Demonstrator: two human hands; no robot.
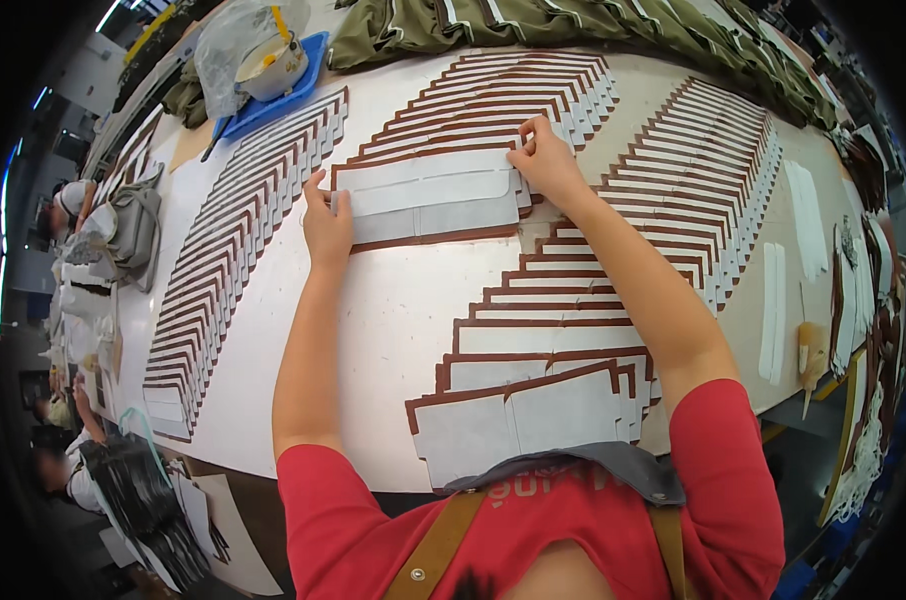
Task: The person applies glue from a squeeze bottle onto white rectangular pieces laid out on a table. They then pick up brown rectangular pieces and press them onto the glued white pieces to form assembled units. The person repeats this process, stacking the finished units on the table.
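A white strip (423, 178) with a rounded corner lies across a pale grey panel (463, 213) with brown edges, the front one of an overlapping row in the middle of the table. My left hand (327, 222) is closed at the strip's left end, thumb over the edge and fingers curled. At the opposite end, my right hand (553, 168) pinches near the strip's upper right corner. The fingertips hide the exact points of contact. Behind the front panel, more brown-edged panels (503, 85) fan away toward the far side.
Another row of overlapping panels (248, 215) runs along the left, and a third (673, 200) passes under my right forearm. Olive-green fabric (533, 25) is heaped at the far edge. A blue tray (273, 105) holds a bowl (271, 70). Loose white strips (773, 312) lie at right.
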